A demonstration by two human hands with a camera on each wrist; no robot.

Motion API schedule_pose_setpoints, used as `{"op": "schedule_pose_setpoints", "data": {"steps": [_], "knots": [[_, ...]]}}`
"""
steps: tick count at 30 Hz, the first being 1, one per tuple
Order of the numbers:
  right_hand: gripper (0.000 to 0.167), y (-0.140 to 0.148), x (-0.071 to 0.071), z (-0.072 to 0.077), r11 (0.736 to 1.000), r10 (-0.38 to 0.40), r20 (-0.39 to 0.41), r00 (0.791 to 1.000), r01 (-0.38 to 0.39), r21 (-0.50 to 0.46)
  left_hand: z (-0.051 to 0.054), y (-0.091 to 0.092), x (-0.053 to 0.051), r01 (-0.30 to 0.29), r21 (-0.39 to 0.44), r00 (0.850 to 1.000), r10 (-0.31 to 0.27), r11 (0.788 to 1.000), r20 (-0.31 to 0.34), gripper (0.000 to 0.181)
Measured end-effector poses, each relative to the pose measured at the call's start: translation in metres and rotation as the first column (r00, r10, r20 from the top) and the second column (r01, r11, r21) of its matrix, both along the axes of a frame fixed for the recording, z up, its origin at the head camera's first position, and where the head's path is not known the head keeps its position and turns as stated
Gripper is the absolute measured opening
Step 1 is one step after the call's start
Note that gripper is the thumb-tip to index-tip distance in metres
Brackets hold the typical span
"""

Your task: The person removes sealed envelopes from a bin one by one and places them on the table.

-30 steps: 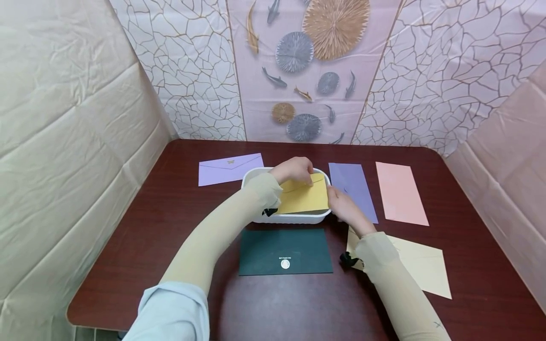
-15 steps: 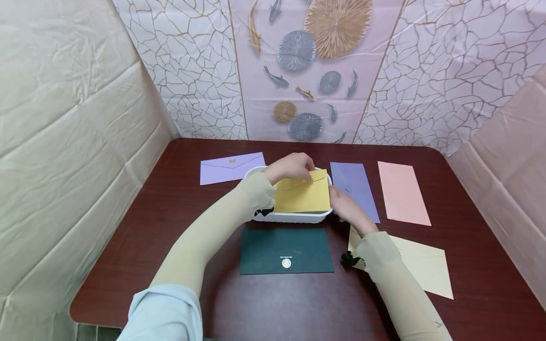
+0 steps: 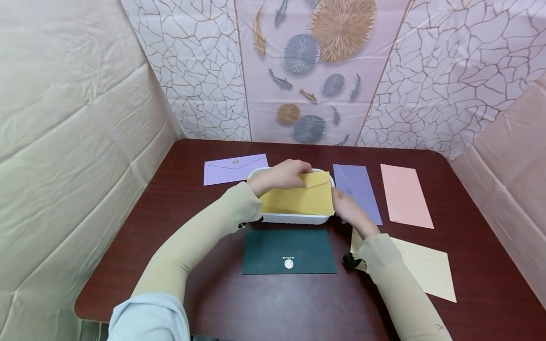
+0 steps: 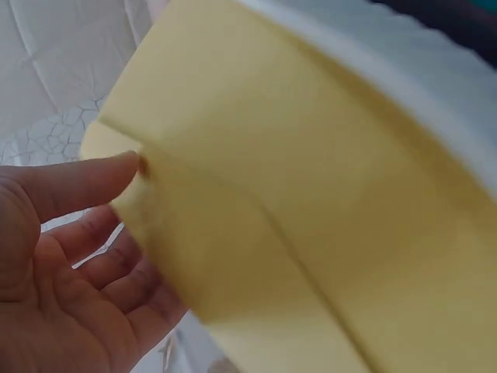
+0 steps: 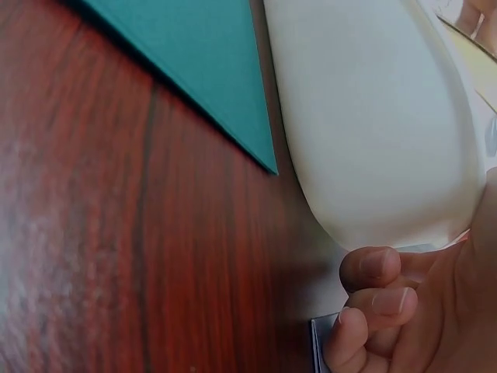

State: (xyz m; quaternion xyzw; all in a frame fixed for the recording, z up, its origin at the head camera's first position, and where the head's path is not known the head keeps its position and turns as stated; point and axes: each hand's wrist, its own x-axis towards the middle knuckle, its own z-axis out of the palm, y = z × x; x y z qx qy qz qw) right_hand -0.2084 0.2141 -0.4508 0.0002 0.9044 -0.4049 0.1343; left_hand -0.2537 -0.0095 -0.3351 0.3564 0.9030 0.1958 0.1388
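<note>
My left hand (image 3: 285, 174) pinches a yellow envelope (image 3: 300, 201) near its upper edge. In the left wrist view its thumb lies on the flap side of the envelope (image 4: 311, 155), with the other fingers behind the paper. The envelope leans inside a white plastic tub (image 3: 294, 219), covering most of the inside. At the tub's right end my right hand (image 3: 347, 208) grips the rim. Its fingers are curled under the outer wall of the tub (image 5: 373, 132) in the right wrist view.
A dark green envelope (image 3: 290, 246) lies in front of the tub. To the back left is a lilac envelope (image 3: 234, 169). Blue-violet (image 3: 358, 192), pink (image 3: 406, 195) and cream (image 3: 422, 265) envelopes lie on the right of the dark red table (image 3: 145, 227).
My left hand has slid leftward along the yellow envelope's top, so more of its right part shows. The right hand stays on the tub. The view has shifted slightly.
</note>
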Motion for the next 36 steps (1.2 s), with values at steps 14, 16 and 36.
{"op": "schedule_pose_setpoints", "data": {"steps": [14,16,36], "knots": [[0.075,0.001,0.002,0.001,1.000,0.018,-0.008,1.000,-0.018,-0.012,-0.007,-0.008,0.010,0.019,-0.002,1.000,-0.019,1.000,-0.009,0.037],[0.076,0.001,0.002,0.001,1.000,0.022,-0.010,1.000,-0.022,-0.014,-0.007,-0.012,0.010,0.015,-0.007,1.000,-0.015,1.000,-0.010,0.037],[0.073,0.002,0.002,0.000,0.998,0.034,0.000,0.999,-0.034,-0.044,-0.032,-0.083,0.012,-0.071,-0.037,0.995,0.068,0.997,-0.067,0.040]]}}
